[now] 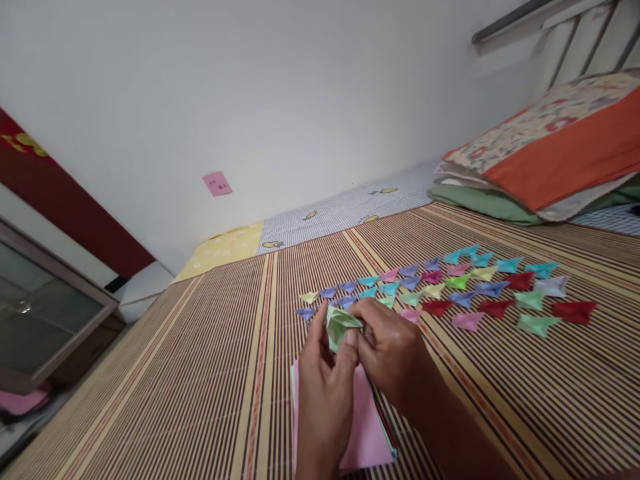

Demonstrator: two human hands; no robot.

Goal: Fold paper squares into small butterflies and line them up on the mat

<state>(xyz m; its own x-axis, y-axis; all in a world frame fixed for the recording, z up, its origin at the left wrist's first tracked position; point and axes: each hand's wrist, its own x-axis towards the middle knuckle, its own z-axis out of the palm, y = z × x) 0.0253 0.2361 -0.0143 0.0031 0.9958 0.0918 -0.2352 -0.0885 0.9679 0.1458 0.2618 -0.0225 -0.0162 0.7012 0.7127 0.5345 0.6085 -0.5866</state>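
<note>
A light green folded paper [340, 327] is held up between both hands, with layered flaps standing at its top. My left hand [327, 380] pinches it from the left, thumb in front and fingers behind. My right hand [393, 347] is closed on the paper's right edge, its fingertips partly hidden. Beneath the hands lies a stack of square paper with a pink sheet [370, 427] on top. Beyond and to the right, several small folded paper pieces [458, 281] in blue, red, pink, green, yellow and purple stand in rows on the striped mat [210, 373].
Folded bedding [565, 153] with orange and floral cloth is piled at the back right. A pink note [217, 184] is on the white wall. At the left stands a glass-fronted cabinet [40, 307]. Patterned cloth [320, 217] runs along the wall.
</note>
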